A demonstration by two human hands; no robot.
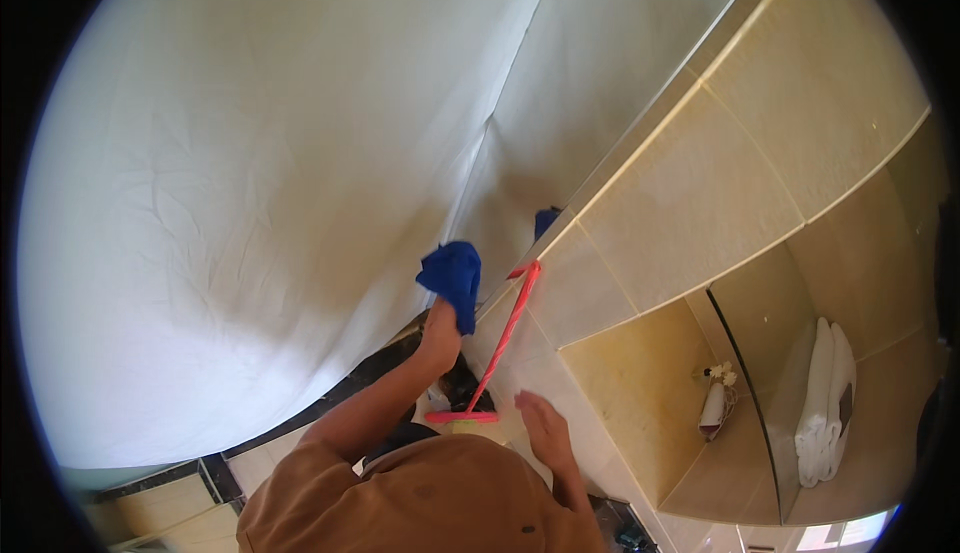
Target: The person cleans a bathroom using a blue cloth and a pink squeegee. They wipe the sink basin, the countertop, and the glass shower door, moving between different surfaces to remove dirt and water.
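My left hand (440, 325) is raised in front of a large pale curtain-like sheet (250, 183). Its fingers are wrapped in a bunched blue cloth (452, 275), which hides most of them. My right hand (545, 428) hangs lower, beside the tiled wall, with its fingers stretched out and nothing in it. Between the two hands, a red long-handled tool (505, 338) leans against the wall. It has a wide red crossbar at its lower end and looks like a floor squeegee.
A mirror-like panel (600, 83) reflects the sheet and some blue. Beige tiles (690, 223) line the right side. A recessed niche holds folded white towels (825, 403) and a small basket (715, 408) with a white roll and flowers. Dark edging (330, 408) runs below the sheet.
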